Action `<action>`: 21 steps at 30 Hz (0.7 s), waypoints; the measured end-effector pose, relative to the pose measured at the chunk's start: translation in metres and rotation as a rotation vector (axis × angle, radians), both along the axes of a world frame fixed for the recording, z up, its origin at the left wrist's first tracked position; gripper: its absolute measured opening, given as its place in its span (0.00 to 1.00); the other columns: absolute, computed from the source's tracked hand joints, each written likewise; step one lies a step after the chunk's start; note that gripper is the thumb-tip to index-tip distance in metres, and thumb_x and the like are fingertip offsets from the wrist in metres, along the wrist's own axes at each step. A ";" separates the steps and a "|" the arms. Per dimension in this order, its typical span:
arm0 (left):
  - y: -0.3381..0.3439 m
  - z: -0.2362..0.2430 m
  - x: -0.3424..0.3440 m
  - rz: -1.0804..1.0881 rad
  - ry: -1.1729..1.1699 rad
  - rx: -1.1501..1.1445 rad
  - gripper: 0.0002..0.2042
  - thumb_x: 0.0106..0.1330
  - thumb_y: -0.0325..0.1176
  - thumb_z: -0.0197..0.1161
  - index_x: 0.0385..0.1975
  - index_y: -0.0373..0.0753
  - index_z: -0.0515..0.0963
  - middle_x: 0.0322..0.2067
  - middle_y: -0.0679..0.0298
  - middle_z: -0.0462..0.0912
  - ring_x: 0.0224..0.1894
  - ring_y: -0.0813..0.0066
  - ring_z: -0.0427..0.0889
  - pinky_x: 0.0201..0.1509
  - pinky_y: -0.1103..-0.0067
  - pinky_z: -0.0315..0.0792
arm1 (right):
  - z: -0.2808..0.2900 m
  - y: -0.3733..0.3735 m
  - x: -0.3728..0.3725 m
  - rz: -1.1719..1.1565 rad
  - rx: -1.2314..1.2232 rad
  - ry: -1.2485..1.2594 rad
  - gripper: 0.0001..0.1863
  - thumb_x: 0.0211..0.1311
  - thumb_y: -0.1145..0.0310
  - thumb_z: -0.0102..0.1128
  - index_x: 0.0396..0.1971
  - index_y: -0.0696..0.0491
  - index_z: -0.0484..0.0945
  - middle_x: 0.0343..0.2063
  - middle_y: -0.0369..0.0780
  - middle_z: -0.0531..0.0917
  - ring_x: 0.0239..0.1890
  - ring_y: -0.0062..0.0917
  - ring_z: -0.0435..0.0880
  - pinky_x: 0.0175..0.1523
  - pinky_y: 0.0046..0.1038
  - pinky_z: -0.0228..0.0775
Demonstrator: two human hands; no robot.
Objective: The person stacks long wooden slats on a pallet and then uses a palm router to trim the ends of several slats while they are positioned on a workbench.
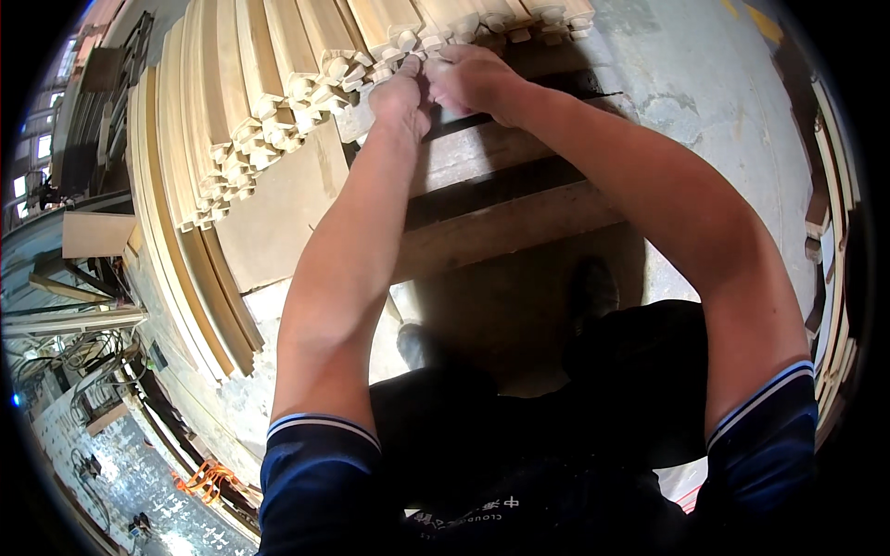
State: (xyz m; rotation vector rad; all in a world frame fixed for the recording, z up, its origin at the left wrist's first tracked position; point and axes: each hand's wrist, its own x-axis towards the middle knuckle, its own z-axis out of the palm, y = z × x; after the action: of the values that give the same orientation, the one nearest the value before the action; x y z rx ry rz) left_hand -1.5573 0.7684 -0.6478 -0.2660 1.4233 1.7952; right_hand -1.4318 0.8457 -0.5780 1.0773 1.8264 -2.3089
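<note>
Pale wooden strips (306, 42) with shaped, notched ends lie side by side in layers at the far side. Both my arms reach out to the near ends of this stack. My left hand (400, 100) is closed with its fingertips against the strip ends, thumb side up. Close beside it, my right hand (471, 82) is curled at the same row of ends, knuckles up. What the fingers of either hand hold is hidden by the hands and the wood.
Beneath the stack are a flat brown board (278, 218) and thick wooden beams (510, 222). Longer strips (176, 250) run along its left side. Cables and an orange cord (209, 480) lie at lower left. More boards (839, 232) stand at the right edge. My shoe (414, 345) is near the beams.
</note>
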 end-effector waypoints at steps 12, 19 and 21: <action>-0.003 0.002 -0.003 -0.030 0.040 -0.045 0.10 0.79 0.38 0.59 0.44 0.36 0.78 0.36 0.61 0.83 0.35 0.66 0.82 0.38 0.73 0.82 | 0.005 0.009 0.018 0.237 0.308 0.008 0.44 0.57 0.76 0.52 0.78 0.51 0.58 0.29 0.42 0.83 0.27 0.25 0.79 0.33 0.29 0.73; 0.005 0.007 0.006 0.095 0.031 -0.022 0.09 0.75 0.30 0.64 0.43 0.29 0.79 0.35 0.56 0.84 0.28 0.68 0.81 0.27 0.75 0.79 | -0.011 0.026 0.029 0.413 0.620 -0.192 0.34 0.65 0.72 0.55 0.73 0.52 0.68 0.40 0.47 0.87 0.40 0.30 0.85 0.50 0.31 0.76; 0.005 0.007 0.006 0.092 0.047 -0.056 0.08 0.75 0.30 0.64 0.43 0.29 0.79 0.35 0.56 0.85 0.28 0.68 0.81 0.28 0.74 0.79 | -0.011 0.029 0.037 0.479 0.693 -0.246 0.31 0.66 0.72 0.55 0.72 0.53 0.70 0.46 0.49 0.87 0.44 0.34 0.85 0.53 0.32 0.76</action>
State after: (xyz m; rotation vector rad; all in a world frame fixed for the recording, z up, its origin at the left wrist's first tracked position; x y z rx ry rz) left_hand -1.5514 0.7732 -0.6410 -0.3249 1.5177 1.8479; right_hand -1.3946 0.8744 -0.5888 0.7703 2.4836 -1.2502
